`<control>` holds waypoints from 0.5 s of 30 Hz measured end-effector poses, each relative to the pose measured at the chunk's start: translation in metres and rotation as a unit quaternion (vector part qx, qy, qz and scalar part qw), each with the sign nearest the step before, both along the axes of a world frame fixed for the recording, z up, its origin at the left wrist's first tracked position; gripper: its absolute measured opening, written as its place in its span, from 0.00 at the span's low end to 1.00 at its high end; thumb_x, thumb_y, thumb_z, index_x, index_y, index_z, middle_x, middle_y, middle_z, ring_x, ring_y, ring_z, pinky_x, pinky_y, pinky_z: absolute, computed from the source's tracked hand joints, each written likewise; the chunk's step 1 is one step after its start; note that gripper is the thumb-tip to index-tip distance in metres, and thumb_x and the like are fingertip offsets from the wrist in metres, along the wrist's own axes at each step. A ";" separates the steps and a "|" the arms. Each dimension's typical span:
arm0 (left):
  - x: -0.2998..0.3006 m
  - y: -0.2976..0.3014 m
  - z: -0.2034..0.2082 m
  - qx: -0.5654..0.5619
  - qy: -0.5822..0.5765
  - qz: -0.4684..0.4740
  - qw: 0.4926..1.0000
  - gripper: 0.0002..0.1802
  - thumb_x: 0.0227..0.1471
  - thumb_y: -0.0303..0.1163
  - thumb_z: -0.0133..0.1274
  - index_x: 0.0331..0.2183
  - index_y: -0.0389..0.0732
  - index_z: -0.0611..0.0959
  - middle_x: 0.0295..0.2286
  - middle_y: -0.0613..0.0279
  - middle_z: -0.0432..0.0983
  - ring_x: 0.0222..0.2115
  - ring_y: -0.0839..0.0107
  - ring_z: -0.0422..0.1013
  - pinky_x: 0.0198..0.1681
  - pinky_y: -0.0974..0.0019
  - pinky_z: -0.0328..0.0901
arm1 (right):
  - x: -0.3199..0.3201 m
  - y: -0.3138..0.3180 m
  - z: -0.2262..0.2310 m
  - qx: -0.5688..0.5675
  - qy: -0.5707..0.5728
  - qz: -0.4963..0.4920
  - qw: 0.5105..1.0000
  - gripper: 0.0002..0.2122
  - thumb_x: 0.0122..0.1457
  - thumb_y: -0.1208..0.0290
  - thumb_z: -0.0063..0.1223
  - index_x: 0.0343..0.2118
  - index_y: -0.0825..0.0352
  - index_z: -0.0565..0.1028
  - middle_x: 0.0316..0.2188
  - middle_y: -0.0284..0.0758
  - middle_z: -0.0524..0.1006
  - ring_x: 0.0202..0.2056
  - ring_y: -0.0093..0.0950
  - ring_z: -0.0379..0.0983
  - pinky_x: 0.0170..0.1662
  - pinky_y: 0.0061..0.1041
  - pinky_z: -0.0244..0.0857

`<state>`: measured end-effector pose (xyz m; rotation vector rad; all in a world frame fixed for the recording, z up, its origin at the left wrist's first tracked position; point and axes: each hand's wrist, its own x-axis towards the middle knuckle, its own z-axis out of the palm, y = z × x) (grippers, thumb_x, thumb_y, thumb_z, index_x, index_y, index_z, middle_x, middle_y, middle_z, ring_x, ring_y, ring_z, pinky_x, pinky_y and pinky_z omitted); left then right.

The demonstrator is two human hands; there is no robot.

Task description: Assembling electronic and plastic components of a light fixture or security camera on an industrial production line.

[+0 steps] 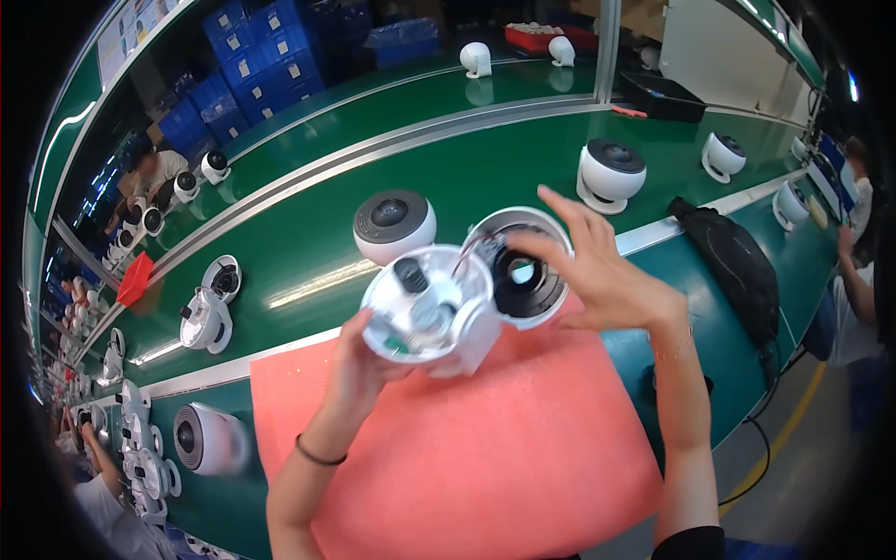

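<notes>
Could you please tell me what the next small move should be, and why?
Perhaps the right hand should steady the black-lined half, since thin wires seem to link it to the white shell that the left hand holds.

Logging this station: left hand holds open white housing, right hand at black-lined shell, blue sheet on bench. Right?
No: the sheet is pink, not blue, per the head view. Left hand, housing, right hand and shell stand as stated.

Blue bins (266,61) stacked at back; black bag (735,266) right
</notes>
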<state>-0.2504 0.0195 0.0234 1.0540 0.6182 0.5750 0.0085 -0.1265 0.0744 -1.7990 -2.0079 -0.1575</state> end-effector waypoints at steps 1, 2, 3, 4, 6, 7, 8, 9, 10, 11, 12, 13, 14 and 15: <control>-0.016 -0.004 0.004 0.011 -0.002 0.016 1.000 0.31 0.50 0.53 0.40 0.47 0.38 0.67 0.40 0.55 0.71 0.36 0.64 0.72 0.34 0.62 0.72 | -0.007 -0.001 -0.008 0.016 0.010 0.016 1.000 0.30 0.30 0.76 0.64 0.42 0.53 0.69 0.56 0.37 0.54 0.57 0.49 0.41 0.57 0.41 0.46; -0.031 -0.006 0.008 0.022 -0.004 0.032 0.999 0.30 0.51 0.51 0.40 0.46 0.37 0.68 0.40 0.55 0.71 0.36 0.64 0.73 0.32 0.62 0.73 | -0.014 0.000 -0.015 0.011 0.011 0.020 1.000 0.30 0.30 0.76 0.64 0.42 0.53 0.69 0.56 0.37 0.54 0.57 0.49 0.41 0.57 0.41 0.46; -0.047 -0.006 0.008 0.019 -0.011 0.053 0.998 0.29 0.51 0.50 0.40 0.46 0.36 0.68 0.40 0.55 0.71 0.37 0.63 0.72 0.29 0.62 0.74 | -0.024 -0.001 -0.020 0.059 -0.036 0.036 0.997 0.22 0.31 0.78 0.63 0.35 0.56 0.70 0.55 0.35 0.56 0.56 0.47 0.43 0.55 0.40 0.49; -0.061 -0.007 0.016 0.037 -0.018 0.045 0.998 0.27 0.51 0.48 0.40 0.45 0.36 0.69 0.40 0.55 0.71 0.38 0.64 0.72 0.35 0.61 0.72 | -0.031 0.000 -0.023 0.108 -0.081 0.053 0.989 0.15 0.32 0.79 0.61 0.27 0.60 0.72 0.54 0.33 0.59 0.55 0.46 0.45 0.54 0.38 0.52; -0.078 -0.005 0.017 0.042 -0.031 0.114 0.992 0.25 0.52 0.45 0.40 0.45 0.35 0.70 0.41 0.55 0.71 0.40 0.65 0.70 0.42 0.63 0.67 | -0.046 0.004 -0.024 0.147 -0.094 0.090 0.981 0.13 0.32 0.78 0.60 0.24 0.61 0.71 0.50 0.33 0.63 0.53 0.44 0.49 0.52 0.39 0.55; -0.089 -0.002 0.017 0.041 -0.031 0.119 0.992 0.25 0.52 0.45 0.40 0.45 0.35 0.70 0.41 0.55 0.71 0.40 0.65 0.70 0.42 0.63 0.67 | -0.053 0.007 -0.023 0.190 -0.106 0.120 0.969 0.11 0.32 0.78 0.60 0.21 0.61 0.70 0.47 0.33 0.67 0.51 0.43 0.52 0.49 0.40 0.58; -0.101 0.002 0.015 0.052 -0.044 0.113 0.991 0.26 0.51 0.44 0.40 0.46 0.35 0.69 0.41 0.55 0.71 0.41 0.65 0.70 0.44 0.63 0.66 | -0.060 0.009 -0.022 0.232 -0.119 0.149 0.954 0.10 0.32 0.78 0.59 0.19 0.62 0.69 0.43 0.34 0.70 0.49 0.42 0.56 0.46 0.40 0.62; -0.109 0.004 0.011 0.061 -0.057 0.106 0.991 0.26 0.50 0.43 0.41 0.46 0.35 0.69 0.42 0.54 0.71 0.42 0.64 0.69 0.45 0.63 0.65 | -0.065 0.010 -0.022 0.272 -0.130 0.178 0.937 0.08 0.32 0.77 0.58 0.16 0.63 0.68 0.39 0.34 0.74 0.47 0.40 0.59 0.44 0.41 0.65; -0.113 0.004 0.011 0.058 -0.058 0.109 0.991 0.26 0.50 0.43 0.41 0.46 0.35 0.69 0.42 0.54 0.71 0.42 0.64 0.69 0.45 0.63 0.65 | -0.070 0.012 -0.022 0.269 -0.130 0.182 0.937 0.08 0.32 0.77 0.58 0.16 0.63 0.68 0.39 0.34 0.74 0.47 0.40 0.59 0.44 0.41 0.65; -0.116 0.003 0.012 0.043 -0.074 0.111 0.990 0.26 0.50 0.43 0.41 0.46 0.35 0.69 0.41 0.54 0.71 0.41 0.64 0.69 0.45 0.63 0.64 | -0.074 0.013 -0.022 0.282 -0.129 0.199 0.930 0.09 0.32 0.78 0.58 0.15 0.63 0.68 0.39 0.35 0.74 0.46 0.41 0.61 0.43 0.41 0.66; -0.119 0.003 0.012 0.027 -0.090 0.112 0.989 0.26 0.49 0.42 0.41 0.45 0.34 0.70 0.41 0.55 0.71 0.41 0.64 0.69 0.46 0.63 0.63 | -0.079 0.013 -0.021 0.294 -0.128 0.215 0.922 0.09 0.32 0.78 0.57 0.14 0.63 0.67 0.38 0.35 0.74 0.44 0.41 0.62 0.41 0.41 0.67; -0.123 0.004 0.010 0.021 -0.092 0.095 0.991 0.25 0.51 0.42 0.38 0.45 0.34 0.70 0.41 0.55 0.71 0.42 0.66 0.68 0.47 0.62 0.62 | -0.084 0.009 -0.018 0.295 -0.125 0.227 0.920 0.10 0.31 0.79 0.56 0.14 0.63 0.65 0.38 0.37 0.74 0.43 0.41 0.64 0.41 0.42 0.68; -0.126 0.008 0.006 0.017 -0.094 0.096 0.991 0.25 0.51 0.42 0.38 0.45 0.34 0.70 0.41 0.55 0.71 0.42 0.66 0.68 0.47 0.62 0.62 | -0.085 0.007 -0.020 0.292 -0.096 0.260 0.915 0.10 0.31 0.80 0.56 0.14 0.62 0.65 0.37 0.37 0.75 0.43 0.42 0.65 0.42 0.43 0.67; -0.132 0.009 0.004 0.037 -0.055 0.097 0.993 0.24 0.51 0.41 0.39 0.45 0.34 0.70 0.40 0.55 0.71 0.42 0.66 0.68 0.47 0.63 0.62 | -0.093 0.004 -0.014 0.274 -0.056 0.296 0.913 0.09 0.33 0.79 0.56 0.16 0.62 0.66 0.36 0.37 0.75 0.41 0.42 0.67 0.41 0.44 0.67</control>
